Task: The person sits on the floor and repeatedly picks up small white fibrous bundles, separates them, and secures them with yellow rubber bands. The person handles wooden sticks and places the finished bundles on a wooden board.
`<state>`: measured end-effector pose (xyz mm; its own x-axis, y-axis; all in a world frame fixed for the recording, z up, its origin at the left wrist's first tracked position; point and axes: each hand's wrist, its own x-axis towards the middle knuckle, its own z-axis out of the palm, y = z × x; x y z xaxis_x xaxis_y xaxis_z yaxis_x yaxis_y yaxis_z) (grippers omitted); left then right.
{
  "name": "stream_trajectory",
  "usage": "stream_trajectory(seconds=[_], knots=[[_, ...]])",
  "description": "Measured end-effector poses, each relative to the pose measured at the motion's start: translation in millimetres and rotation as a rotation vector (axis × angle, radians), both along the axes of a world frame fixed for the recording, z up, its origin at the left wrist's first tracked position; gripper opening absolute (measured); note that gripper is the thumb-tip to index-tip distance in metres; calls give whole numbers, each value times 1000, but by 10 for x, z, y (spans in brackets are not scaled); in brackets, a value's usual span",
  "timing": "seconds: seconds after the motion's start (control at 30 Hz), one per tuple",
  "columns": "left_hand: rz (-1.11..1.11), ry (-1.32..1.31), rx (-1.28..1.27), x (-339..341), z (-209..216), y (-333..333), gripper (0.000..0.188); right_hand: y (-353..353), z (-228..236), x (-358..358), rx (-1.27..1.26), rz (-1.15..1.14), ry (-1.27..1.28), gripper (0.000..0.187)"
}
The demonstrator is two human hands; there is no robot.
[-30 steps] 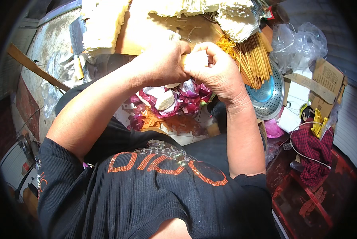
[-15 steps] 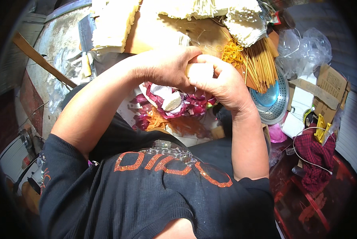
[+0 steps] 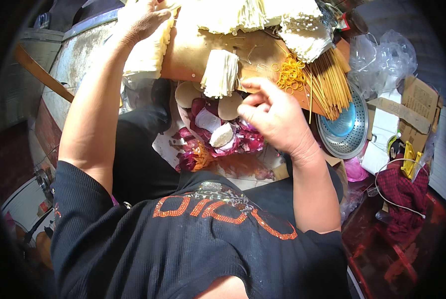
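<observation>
My left hand (image 3: 141, 22) reaches to the far left, over a stack of pale yellowish sheets (image 3: 155, 52). Its fingers are bent at the picture's top edge, and glare hides whether they grip a sheet. Close to the front edge of the wooden board (image 3: 188, 62), my right hand (image 3: 279, 117) hovers with bent, parted fingers and nothing visible in them. Left of it lies a small bundle of white enoki mushrooms (image 3: 220, 74), its ends past the board's edge. Below are round beige pieces (image 3: 229, 106) and purple-red scraps (image 3: 250, 142).
More enoki (image 3: 305, 32) is piled at the back of the board. Yellow rubber bands (image 3: 291, 74) and thin wooden skewers (image 3: 327, 82) lie right. Beyond are a metal colander (image 3: 361, 124), clear plastic bags (image 3: 390, 57) and a cardboard box (image 3: 418, 107). A wooden strip (image 3: 43, 72) slants at left.
My hands have parted: the left went up and left to the sheets, the right dropped slightly. The pale object they held together is out of them. The enoki bundle now shows fully.
</observation>
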<state>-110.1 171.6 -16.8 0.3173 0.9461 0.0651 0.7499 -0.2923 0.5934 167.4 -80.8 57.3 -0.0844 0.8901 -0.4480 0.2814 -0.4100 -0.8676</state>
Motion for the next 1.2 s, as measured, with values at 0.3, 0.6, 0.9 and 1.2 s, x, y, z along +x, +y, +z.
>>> stream_trajectory(seconds=[0.3,0.6,0.9,1.2], knots=[[-23,553,470,-41,-349,260,34,-68,-71,-125,138,324,-348,29],[37,671,311,47,-324,263,30,-152,-222,-204,205,424,-421,41],[39,591,474,48,-286,244,32,-193,-220,-249,171,485,-438,39],[-242,436,-328,837,125,-740,35,-218,-163,-208,224,459,-505,29]])
